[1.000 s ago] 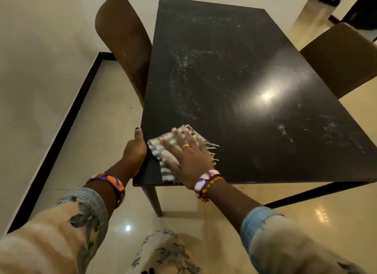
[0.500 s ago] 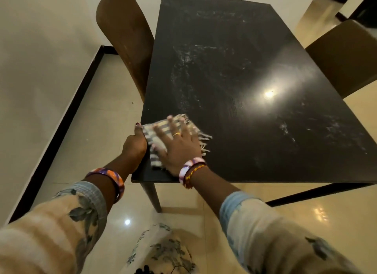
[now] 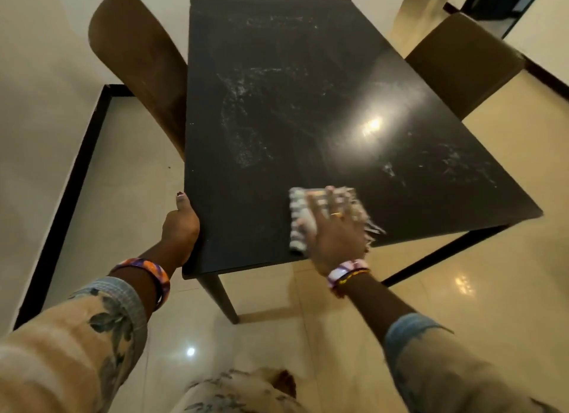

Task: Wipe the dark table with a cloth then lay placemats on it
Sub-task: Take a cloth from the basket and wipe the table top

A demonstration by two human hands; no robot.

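Observation:
The dark table [image 3: 308, 83] fills the middle of the view, with whitish dusty smears across its top. A striped, fringed cloth [image 3: 300, 218] lies flat near the table's front edge. My right hand [image 3: 337, 231] presses down on the cloth with fingers spread; both are motion-blurred. My left hand [image 3: 180, 225] holds the table's left edge near the front corner, thumb up along the side. No placemats are in view.
A brown chair [image 3: 138, 71] stands against the table's left side and another brown chair [image 3: 462, 61] at its right side. A black skirting line runs along the wall at the left. Glossy beige floor tiles surround the table.
My right hand has slid the cloth to the right along the front edge, away from the left corner. My left hand stays on the table's left edge.

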